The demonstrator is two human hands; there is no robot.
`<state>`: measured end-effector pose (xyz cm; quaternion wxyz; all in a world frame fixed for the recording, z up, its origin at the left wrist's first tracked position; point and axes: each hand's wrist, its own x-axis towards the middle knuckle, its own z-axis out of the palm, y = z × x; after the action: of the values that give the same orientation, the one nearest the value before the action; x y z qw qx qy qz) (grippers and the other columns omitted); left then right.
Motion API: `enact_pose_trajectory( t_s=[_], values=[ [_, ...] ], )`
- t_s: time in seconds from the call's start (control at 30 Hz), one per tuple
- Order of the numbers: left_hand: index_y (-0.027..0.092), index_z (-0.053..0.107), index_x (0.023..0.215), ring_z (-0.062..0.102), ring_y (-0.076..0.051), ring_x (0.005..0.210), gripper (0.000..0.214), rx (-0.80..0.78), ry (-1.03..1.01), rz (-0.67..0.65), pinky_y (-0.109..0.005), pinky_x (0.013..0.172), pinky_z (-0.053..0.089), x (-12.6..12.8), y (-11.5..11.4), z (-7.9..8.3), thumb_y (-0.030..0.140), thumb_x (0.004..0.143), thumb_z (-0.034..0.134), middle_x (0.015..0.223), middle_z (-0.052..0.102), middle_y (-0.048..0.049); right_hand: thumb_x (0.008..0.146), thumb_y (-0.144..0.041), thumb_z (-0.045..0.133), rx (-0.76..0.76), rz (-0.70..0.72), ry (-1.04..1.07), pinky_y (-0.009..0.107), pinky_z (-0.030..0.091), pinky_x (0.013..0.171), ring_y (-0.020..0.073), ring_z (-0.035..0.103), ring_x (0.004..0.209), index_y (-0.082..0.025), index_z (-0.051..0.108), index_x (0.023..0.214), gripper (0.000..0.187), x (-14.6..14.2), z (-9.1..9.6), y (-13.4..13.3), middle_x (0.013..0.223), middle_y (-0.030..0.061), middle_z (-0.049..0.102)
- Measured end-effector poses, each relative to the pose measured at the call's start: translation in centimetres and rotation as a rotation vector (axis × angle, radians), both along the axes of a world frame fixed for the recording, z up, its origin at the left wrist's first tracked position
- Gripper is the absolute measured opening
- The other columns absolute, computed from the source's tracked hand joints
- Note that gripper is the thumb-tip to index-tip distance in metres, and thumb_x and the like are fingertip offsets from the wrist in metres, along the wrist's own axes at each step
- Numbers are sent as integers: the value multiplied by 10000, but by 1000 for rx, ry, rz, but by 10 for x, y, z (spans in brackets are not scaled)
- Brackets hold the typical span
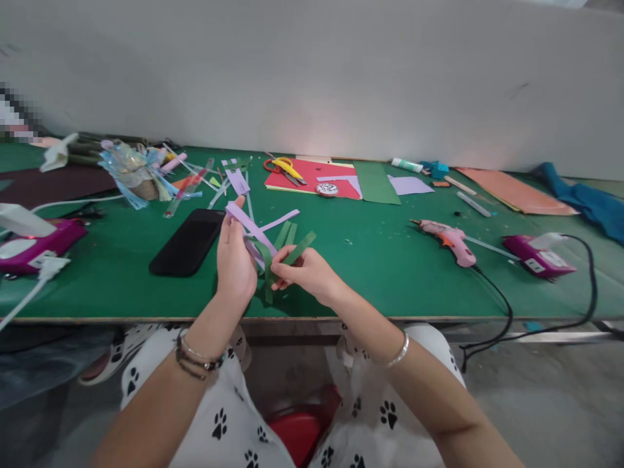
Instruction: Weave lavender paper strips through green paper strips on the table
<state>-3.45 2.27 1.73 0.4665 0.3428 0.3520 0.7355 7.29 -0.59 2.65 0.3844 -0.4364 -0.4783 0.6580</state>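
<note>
Head view: a person sits at a green surface point(375, 273), both bare hands close together near its front edge, working with narrow paper strips. The left hand point(236, 263) stands upright, fingers straight and side by side, with purple paper strips point(253, 229) lying across its fingertips and palm side. Its thumb seems hidden behind the strips, so whether this grip clamps them cannot be told. The right hand point(308, 273) has its grip closed, thumb and fingertips pinching green paper strips point(303, 248), which cross the purple ones just in front of the left palm. The strips are therefore held up between the two hands, above the surface.

A black phone point(188, 244) lies just beside the left hand. Beyond the hands, scissors point(287, 169) with yellow and orange handles rest on red paper point(341, 170). Well to the right lies a pink glue gun point(452, 240), its cord hanging over the front edge.

The likeliest trouble is slipping: the strips are thin and loose-ended, so a slack left hand could let the crossing slide apart. Too hard a pull from the right pinch could crease or tear the paper. A snag on the hanging cord could drag the glue gun off the edge.
</note>
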Motion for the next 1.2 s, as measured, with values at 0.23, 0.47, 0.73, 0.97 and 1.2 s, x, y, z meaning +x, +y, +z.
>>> enact_pose_trajectory(
  t_s=[0.23, 0.47, 0.73, 0.97, 1.2],
  values=[
    [245, 634, 908, 547, -120, 854, 166, -36, 105, 40, -164, 617, 446, 0, 4, -6, 309, 804, 522, 943, 591, -4, 727, -78, 557, -9, -29, 26, 145, 445, 452, 53, 568, 435, -156, 494, 608, 156, 0, -1, 1, 443, -75, 517],
    [219, 614, 867, 498, -83, 567, 158, -102, 46, -50, -162, 503, 412, 2, 5, -7, 189, 727, 547, 637, 492, 33, 687, -138, 627, -23, -88, 90, 153, 469, 495, 51, 575, 445, -165, 477, 598, 177, 0, -1, 2, 453, -78, 519],
    [188, 642, 817, 535, -98, 613, 182, -157, 143, -153, -171, 510, 417, 6, -2, -6, 184, 698, 504, 676, 573, 19, 654, -171, 638, 33, -191, 104, 153, 441, 470, 53, 564, 445, -168, 495, 633, 144, 9, 5, 5, 451, -81, 520],
    [179, 623, 731, 574, -134, 735, 118, -86, 221, -233, -199, 587, 444, 8, -2, -11, 229, 699, 521, 755, 621, -7, 631, -207, 650, 60, -236, 140, 193, 474, 534, 52, 549, 470, -170, 503, 651, 153, 18, 8, 7, 501, -81, 509],
    [174, 614, 789, 570, -131, 710, 133, -214, 74, -337, -221, 583, 463, 12, -5, -2, 252, 703, 550, 755, 609, -11, 602, -178, 664, 78, -267, 204, 200, 482, 555, 51, 551, 485, -179, 502, 732, 207, 23, 7, 11, 550, -82, 536]
  ],
)
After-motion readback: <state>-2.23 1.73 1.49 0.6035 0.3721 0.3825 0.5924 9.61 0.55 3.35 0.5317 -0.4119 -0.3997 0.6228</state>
